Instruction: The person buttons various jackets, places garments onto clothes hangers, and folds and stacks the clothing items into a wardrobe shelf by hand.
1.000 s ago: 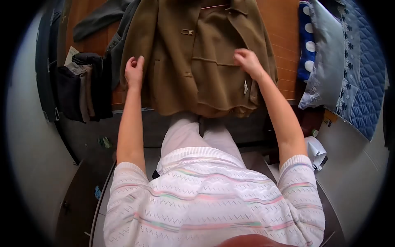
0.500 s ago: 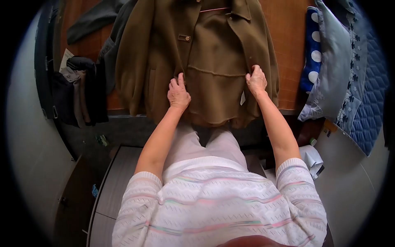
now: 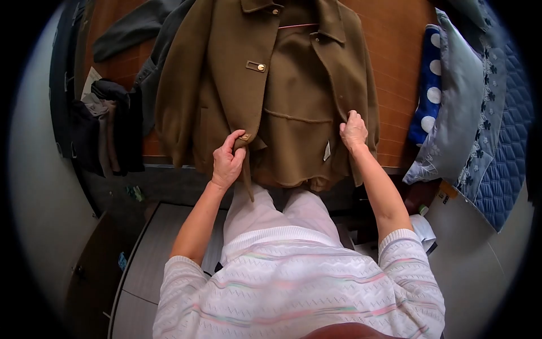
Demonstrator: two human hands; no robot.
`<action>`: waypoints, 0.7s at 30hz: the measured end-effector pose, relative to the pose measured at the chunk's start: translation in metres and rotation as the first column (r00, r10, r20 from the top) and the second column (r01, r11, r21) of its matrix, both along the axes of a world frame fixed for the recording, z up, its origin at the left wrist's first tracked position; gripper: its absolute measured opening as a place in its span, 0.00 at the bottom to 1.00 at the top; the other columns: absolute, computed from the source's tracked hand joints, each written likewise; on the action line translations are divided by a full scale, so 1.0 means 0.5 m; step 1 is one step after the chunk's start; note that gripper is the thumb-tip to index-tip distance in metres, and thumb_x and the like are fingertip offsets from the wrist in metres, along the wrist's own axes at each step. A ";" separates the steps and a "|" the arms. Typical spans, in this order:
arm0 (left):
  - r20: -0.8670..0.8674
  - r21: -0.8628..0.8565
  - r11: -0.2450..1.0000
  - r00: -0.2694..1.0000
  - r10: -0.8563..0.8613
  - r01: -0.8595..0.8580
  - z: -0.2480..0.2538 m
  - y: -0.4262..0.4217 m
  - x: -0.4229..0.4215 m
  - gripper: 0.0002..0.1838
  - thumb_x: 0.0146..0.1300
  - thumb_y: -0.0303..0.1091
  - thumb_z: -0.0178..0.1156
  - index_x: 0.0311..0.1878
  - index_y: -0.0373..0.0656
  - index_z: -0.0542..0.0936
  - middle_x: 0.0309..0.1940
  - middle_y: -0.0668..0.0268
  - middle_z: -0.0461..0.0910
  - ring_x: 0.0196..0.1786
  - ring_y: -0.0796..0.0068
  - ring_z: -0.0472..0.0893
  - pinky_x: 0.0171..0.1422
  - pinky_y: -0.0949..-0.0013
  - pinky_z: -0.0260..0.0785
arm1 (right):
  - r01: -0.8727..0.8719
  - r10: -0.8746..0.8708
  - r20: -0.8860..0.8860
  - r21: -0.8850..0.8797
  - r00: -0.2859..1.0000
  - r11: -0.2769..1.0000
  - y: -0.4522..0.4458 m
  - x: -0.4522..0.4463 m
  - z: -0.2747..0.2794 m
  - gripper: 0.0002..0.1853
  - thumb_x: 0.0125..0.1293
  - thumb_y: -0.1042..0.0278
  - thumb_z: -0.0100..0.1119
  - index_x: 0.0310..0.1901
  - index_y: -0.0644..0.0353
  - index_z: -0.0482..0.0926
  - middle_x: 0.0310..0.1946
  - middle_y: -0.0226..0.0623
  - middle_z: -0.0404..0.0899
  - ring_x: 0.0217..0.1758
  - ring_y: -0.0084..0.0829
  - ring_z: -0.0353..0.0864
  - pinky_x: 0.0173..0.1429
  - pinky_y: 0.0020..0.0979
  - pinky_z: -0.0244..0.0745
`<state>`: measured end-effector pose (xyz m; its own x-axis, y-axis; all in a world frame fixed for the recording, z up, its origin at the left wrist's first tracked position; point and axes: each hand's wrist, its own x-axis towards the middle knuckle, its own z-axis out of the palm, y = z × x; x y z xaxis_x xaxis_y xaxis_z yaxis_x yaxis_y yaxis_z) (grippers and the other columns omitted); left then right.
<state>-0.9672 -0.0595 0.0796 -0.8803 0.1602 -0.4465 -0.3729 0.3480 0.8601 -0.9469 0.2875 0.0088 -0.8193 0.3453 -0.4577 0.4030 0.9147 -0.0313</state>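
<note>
A brown coat (image 3: 234,85) lies spread, its front hanging open, on a reddish-brown surface, with the collar at the top. My left hand (image 3: 228,161) pinches the lower part of the left front edge, beside a gold button, and lifts that flap; the corner hangs down below my fingers. Closed on the right front edge, my right hand (image 3: 354,131) grips the other flap. Between the hands the coat's inside shows, with a seam across it and a small white label (image 3: 327,151) near the right.
Grey garments (image 3: 132,34) lie at upper left, above dark folded clothes (image 3: 107,130). On the right are a blue polka-dot cloth (image 3: 432,85), a grey-blue pillow (image 3: 454,96) and a quilted blue cover (image 3: 508,141). A wooden-toned bench (image 3: 164,254) stands at lower left.
My left hand has moved down and left along the coat's edge, turning and lifting the flap. My right hand still holds the right edge. The whole view has shifted slightly.
</note>
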 end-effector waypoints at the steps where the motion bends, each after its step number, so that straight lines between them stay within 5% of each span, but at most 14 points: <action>1: -0.007 0.015 1.000 1.000 0.012 -0.012 -0.003 0.000 0.003 0.19 0.53 0.22 0.51 0.51 0.39 0.72 0.30 0.71 0.75 0.31 0.87 0.69 0.37 0.82 0.64 | 0.025 -0.025 0.015 -0.006 1.000 1.000 0.014 0.000 -0.007 0.21 0.49 0.65 0.59 0.44 0.58 0.65 0.38 0.43 0.72 0.44 0.46 0.72 0.45 0.43 0.71; 5: 0.000 -0.075 0.995 0.998 -0.060 0.060 -0.023 -0.014 0.018 0.22 0.53 0.22 0.51 0.54 0.40 0.70 0.32 0.70 0.76 0.31 0.88 0.69 0.37 0.83 0.64 | 0.139 -0.185 -0.128 -0.307 0.974 0.941 0.053 -0.021 0.056 0.07 0.47 0.70 0.52 0.27 0.64 0.70 0.21 0.53 0.73 0.28 0.52 0.73 0.36 0.42 0.70; 6: -0.020 -0.079 0.995 0.998 -0.065 0.063 -0.034 -0.018 0.020 0.23 0.52 0.24 0.51 0.55 0.42 0.69 0.31 0.65 0.76 0.29 0.79 0.71 0.37 0.78 0.65 | 0.159 -0.200 -0.078 -0.361 0.977 0.919 0.064 -0.029 0.082 0.06 0.47 0.70 0.52 0.25 0.65 0.71 0.19 0.46 0.74 0.24 0.43 0.74 0.32 0.34 0.71; 8: -0.050 -0.080 0.994 0.996 -0.077 0.073 -0.055 -0.020 0.027 0.26 0.50 0.27 0.53 0.56 0.45 0.68 0.29 0.54 0.77 0.26 0.62 0.77 0.35 0.70 0.69 | 0.431 -0.419 0.188 -0.657 0.888 0.619 0.066 -0.049 0.137 0.05 0.50 0.72 0.52 0.27 0.64 0.72 0.21 0.34 0.75 0.22 0.27 0.73 0.27 0.25 0.70; 11: 0.197 -0.274 0.922 0.954 -0.225 0.274 -0.039 -0.020 0.008 0.30 0.48 0.30 0.55 0.59 0.47 0.65 0.22 0.57 0.76 0.24 0.59 0.75 0.32 0.65 0.68 | 0.554 -0.499 0.382 -0.792 0.778 0.258 -0.056 -0.145 0.295 0.03 0.53 0.74 0.51 0.30 0.63 0.71 0.25 0.27 0.73 0.23 0.17 0.71 0.24 0.20 0.70; 12: 0.190 -0.249 0.927 0.953 -0.238 0.281 -0.041 -0.019 0.011 0.30 0.48 0.30 0.56 0.60 0.47 0.65 0.19 0.59 0.74 0.22 0.62 0.74 0.31 0.67 0.67 | 0.523 -0.478 0.383 -0.828 0.790 0.201 -0.109 -0.173 0.326 0.08 0.55 0.75 0.50 0.38 0.60 0.71 0.27 0.26 0.73 0.23 0.13 0.69 0.23 0.17 0.67; 14: 0.170 -0.199 0.935 0.950 -0.263 0.294 -0.045 -0.009 0.016 0.31 0.48 0.29 0.57 0.60 0.47 0.66 0.15 0.62 0.70 0.19 0.68 0.71 0.30 0.71 0.66 | 0.590 -0.367 0.529 -0.804 0.765 0.071 -0.145 -0.181 0.269 0.13 0.56 0.74 0.50 0.43 0.63 0.66 0.28 0.31 0.70 0.24 0.21 0.74 0.24 0.28 0.76; 15: 0.183 -0.150 0.927 0.931 -0.315 0.344 -0.037 -0.002 0.011 0.30 0.48 0.29 0.58 0.59 0.48 0.66 0.16 0.61 0.72 0.20 0.69 0.73 0.31 0.70 0.67 | 0.638 -0.291 0.596 -0.767 0.748 0.072 -0.178 -0.189 0.256 0.16 0.56 0.73 0.51 0.46 0.64 0.65 0.27 0.35 0.71 0.24 0.24 0.76 0.26 0.26 0.76; 18: 0.223 -0.038 0.910 0.891 -0.394 0.412 -0.041 0.021 -0.001 0.23 0.49 0.32 0.55 0.52 0.46 0.72 0.20 0.59 0.76 0.26 0.60 0.77 0.34 0.62 0.69 | 0.459 0.069 0.527 -0.791 0.847 0.404 -0.183 -0.225 0.200 0.14 0.59 0.71 0.50 0.46 0.66 0.69 0.26 0.35 0.75 0.26 0.24 0.77 0.31 0.24 0.74; 21: 0.109 -0.109 0.916 0.920 -0.376 0.387 -0.093 0.046 -0.004 0.17 0.50 0.30 0.53 0.46 0.42 0.74 0.21 0.57 0.76 0.28 0.57 0.77 0.36 0.60 0.69 | 0.126 -0.034 0.127 -0.849 0.991 0.514 -0.130 -0.332 0.148 0.11 0.59 0.71 0.49 0.43 0.64 0.73 0.27 0.32 0.76 0.30 0.22 0.77 0.33 0.24 0.73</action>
<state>-0.9690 -0.0364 0.0331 -0.7221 0.4138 -0.5544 -0.2592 0.5811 0.7714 -1.1128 0.2225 0.0829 -0.7521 -0.1869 -0.6320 0.5162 0.4291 -0.7412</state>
